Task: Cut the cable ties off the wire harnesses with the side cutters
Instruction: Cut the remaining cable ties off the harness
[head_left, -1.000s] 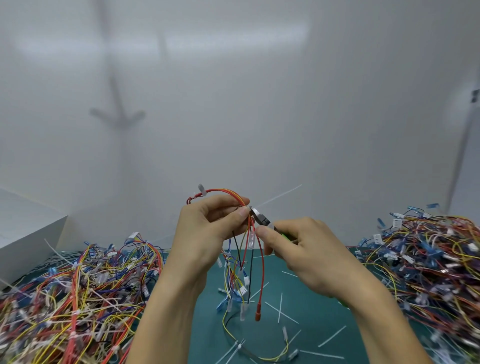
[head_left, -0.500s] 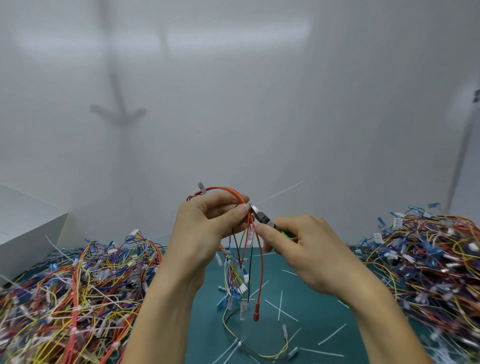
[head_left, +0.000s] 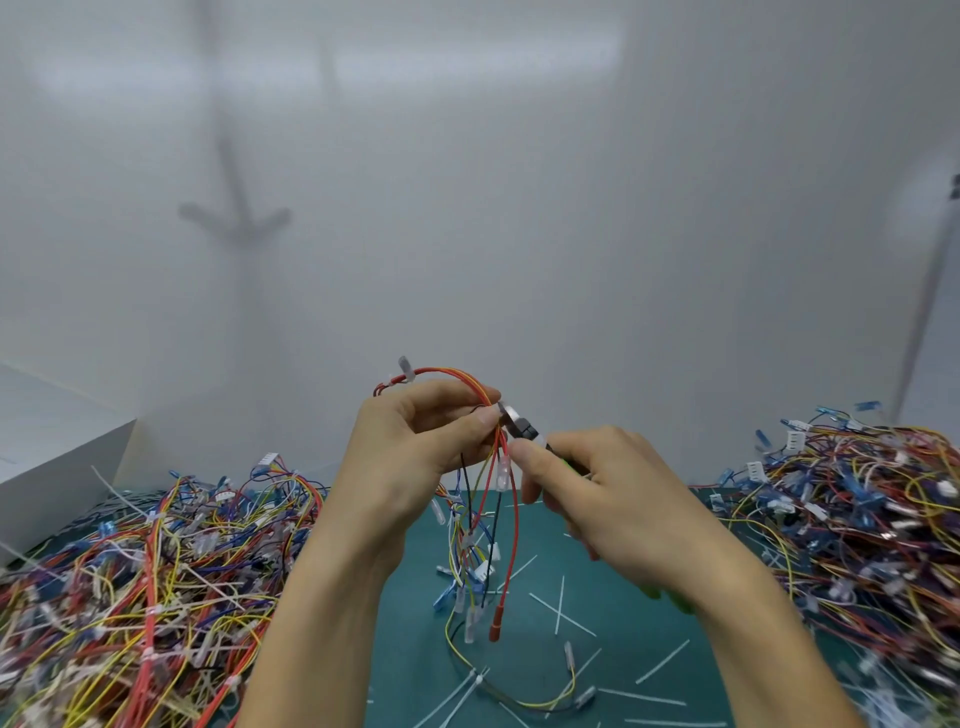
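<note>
head view, frame centre: left hand (head_left: 415, 447) pinches the wire harness (head_left: 480, 519) above the green bench (head_left: 415, 649); right hand (head_left: 597, 493) grips the side cutters (head_left: 519, 428), tips at the wires.

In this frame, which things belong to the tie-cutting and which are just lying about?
In use: left hand pinching the wire harness; right hand gripping the side cutters, tips at the wires; cable tie on the harness's top loop.

Lying about: left harness pile; right harness pile; cut tie pieces on the green mat; white box.
</note>
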